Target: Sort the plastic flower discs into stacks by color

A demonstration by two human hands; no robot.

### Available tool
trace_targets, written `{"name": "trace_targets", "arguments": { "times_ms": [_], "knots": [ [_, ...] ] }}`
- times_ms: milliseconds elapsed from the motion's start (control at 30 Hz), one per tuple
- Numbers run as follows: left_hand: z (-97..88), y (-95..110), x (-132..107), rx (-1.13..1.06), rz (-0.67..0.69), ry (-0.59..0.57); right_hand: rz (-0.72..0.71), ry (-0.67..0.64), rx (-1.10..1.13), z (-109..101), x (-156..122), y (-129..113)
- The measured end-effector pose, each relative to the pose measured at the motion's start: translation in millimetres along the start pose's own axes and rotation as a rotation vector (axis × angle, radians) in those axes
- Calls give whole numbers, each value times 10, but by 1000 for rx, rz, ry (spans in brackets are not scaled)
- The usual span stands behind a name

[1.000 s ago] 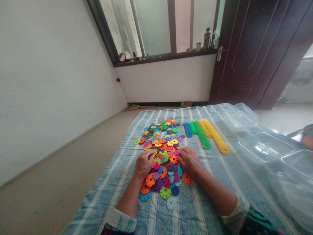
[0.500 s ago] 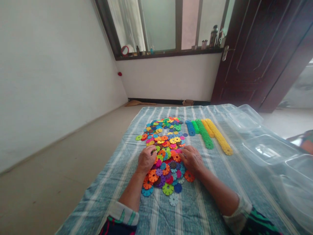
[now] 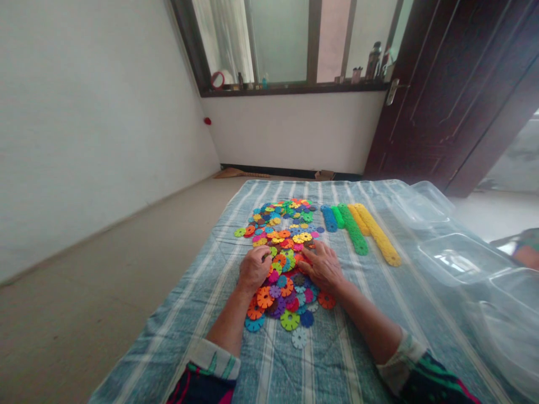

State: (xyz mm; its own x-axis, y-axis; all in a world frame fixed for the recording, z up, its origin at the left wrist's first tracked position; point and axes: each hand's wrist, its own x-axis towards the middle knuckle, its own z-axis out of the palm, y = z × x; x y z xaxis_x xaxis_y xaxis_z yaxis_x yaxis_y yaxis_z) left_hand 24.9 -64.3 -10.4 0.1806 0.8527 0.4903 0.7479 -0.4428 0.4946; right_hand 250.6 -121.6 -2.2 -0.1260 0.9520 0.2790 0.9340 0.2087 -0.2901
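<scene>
Part Location and Contact Check

The pile of notched plastic discs (image 3: 287, 287) lies on the striped cloth (image 3: 290, 367), between the left hand (image 3: 255, 268) and the right hand (image 3: 323, 265). Its long axis runs away from the person. Both hands touch its side edges, fingers directed inward.

Left grip: narrow, fingers curled; whether a disc is held cannot be told. Right grip: fingers extended over the discs near a red one; whether the fingers close on any piece cannot be told.

The right hand is nearer the long yellow disc row (image 3: 379, 235) and green disc row (image 3: 352, 230), both beyond it to the right. Clear plastic containers (image 3: 421, 247) stand farther right.

Markings: no brand, label or writing is legible.
</scene>
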Motion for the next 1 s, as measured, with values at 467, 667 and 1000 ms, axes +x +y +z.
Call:
{"name": "trace_targets", "arguments": {
  "times_ms": [467, 667, 1000],
  "knots": [
    [7, -4, -5, -2, -16, -20, 193, 20, -19, -72, 172, -25],
    [-9, 3, -13, 3, -2, -18, 153, 39, -8, -24, 263, -28],
    [13, 9, -8, 3, -31, -20, 152, 48, 36, 21, 299, 61]
  ]
}}
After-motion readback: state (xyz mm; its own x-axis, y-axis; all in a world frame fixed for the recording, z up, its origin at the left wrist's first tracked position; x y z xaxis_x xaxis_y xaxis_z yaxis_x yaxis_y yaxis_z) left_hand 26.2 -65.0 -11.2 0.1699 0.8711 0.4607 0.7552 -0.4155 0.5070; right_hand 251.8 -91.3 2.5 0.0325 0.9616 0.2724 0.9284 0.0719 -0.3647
